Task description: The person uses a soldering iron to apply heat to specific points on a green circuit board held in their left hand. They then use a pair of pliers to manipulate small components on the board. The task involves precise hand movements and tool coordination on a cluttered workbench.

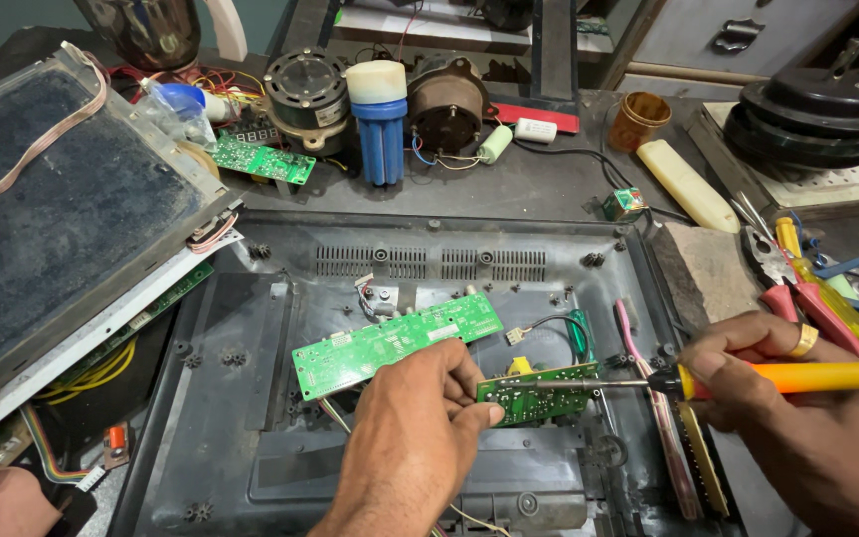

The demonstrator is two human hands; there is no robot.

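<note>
Pinched at its near edge by the left hand (412,428) to steady it over the black rear casing (251,398), the small green circuit board (539,391) met the yellow-handled screwdriver (787,377) gripped tight in the right hand (777,398).

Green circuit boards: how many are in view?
3: one at the back by the motors, a long one in the black casing, a small one in the left hand. More may be hidden.
</note>
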